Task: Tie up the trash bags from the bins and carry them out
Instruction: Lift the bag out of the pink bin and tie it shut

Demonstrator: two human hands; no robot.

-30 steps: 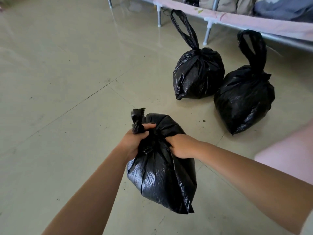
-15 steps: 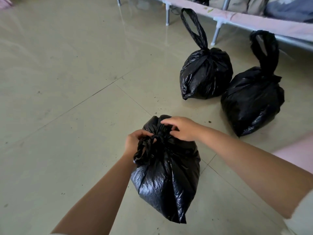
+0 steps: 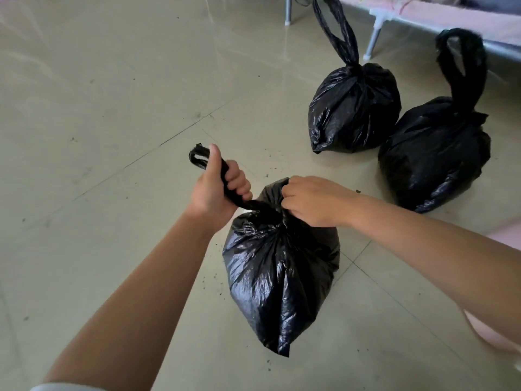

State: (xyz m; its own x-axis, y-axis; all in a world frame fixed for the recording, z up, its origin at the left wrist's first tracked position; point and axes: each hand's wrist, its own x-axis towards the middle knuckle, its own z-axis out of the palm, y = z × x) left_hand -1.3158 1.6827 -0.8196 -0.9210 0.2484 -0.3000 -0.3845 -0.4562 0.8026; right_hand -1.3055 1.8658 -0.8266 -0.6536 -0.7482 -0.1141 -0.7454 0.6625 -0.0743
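Knotting is in progress on the near bag (image 3: pixel 279 266): left hand (image 3: pixel 217 190) fists its twisted handle (image 3: pixel 225 179), right hand (image 3: pixel 313 200) pinches the neck; behind it two tied bags (image 3: pixel 352 108) (image 3: pixel 434 153) wait, nothing carried out yet

Bed frame (image 3: pixel 439 29) cut off above.

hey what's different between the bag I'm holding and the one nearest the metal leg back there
The bag you're holding has its neck twisted into a strand pulled sideways by your left hand while your right hand pinches the gather; the far bag is untouched. That bag's tied loop stands upright; yours shows no standing loop yet. Both are glossy black, full, and on the tile floor.
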